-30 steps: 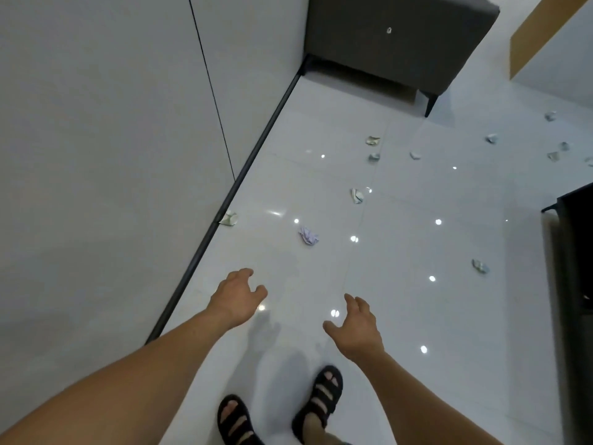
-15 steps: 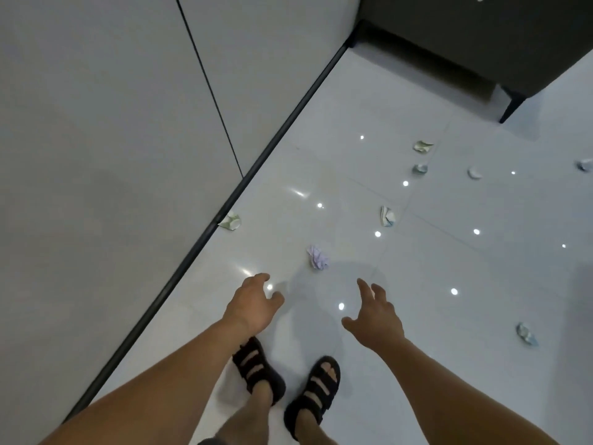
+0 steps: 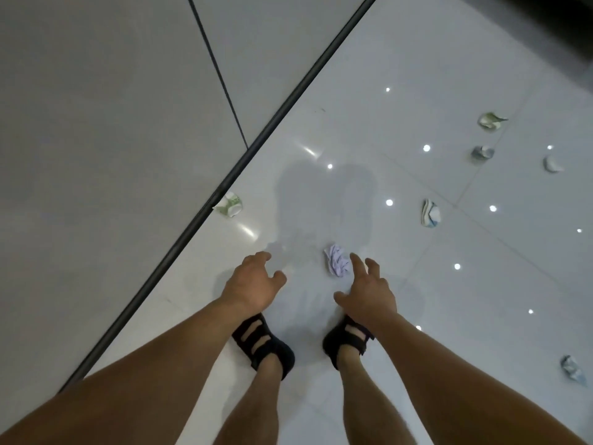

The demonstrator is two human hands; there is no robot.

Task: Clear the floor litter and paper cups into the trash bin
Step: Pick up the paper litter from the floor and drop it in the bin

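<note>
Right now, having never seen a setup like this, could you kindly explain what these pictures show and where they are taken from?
There is no machine here: a person works with bare hands, and every picture comes from one wide-angle camera worn on the head, looking down. You see the left hand, the right hand and two black sandals on a white floor beside a grey wall. Both hands are open and hold nothing. The right hand reaches beside a crumpled lilac paper; I cannot tell whether it touches. A crushed green cup lies against the dark skirting strip, and more litter lies scattered to the right, such as a blue-striped cup.
</note>
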